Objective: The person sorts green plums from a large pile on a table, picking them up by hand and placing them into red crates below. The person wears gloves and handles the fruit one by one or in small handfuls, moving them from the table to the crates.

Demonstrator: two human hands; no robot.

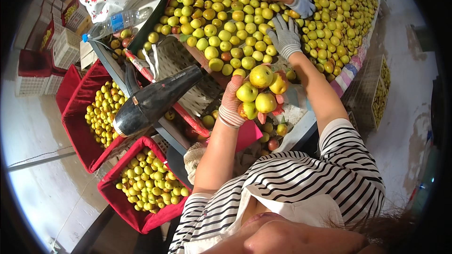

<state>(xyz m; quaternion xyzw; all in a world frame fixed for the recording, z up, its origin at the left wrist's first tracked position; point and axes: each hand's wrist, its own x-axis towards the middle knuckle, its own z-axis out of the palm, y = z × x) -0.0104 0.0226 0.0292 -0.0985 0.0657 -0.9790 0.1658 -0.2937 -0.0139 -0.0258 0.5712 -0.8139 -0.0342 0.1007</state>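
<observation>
Several yellow-green jujube-like fruits (261, 77) sit clustered in my left hand (235, 104), which wears a red-and-white striped glove and is raised over the near edge of the sorting table. My right hand (286, 37), in a grey glove, lies palm down with fingers spread on the big heap of fruit (330, 17). Whether a fruit is under its palm is hidden. Just beyond it, another person's hand (302, 4) in a pale glove reaches into the same heap. Some reddish-brown fruits are mixed among the yellow-green ones.
A black hair dryer (155, 102) lies across the table's left frame. Two red-lined crates (106, 192) of fruit stand at the lower left. A plastic water bottle (118, 22) rests at the upper left. White crates (67, 47) are stacked farther left; another crate (365, 95) stands right.
</observation>
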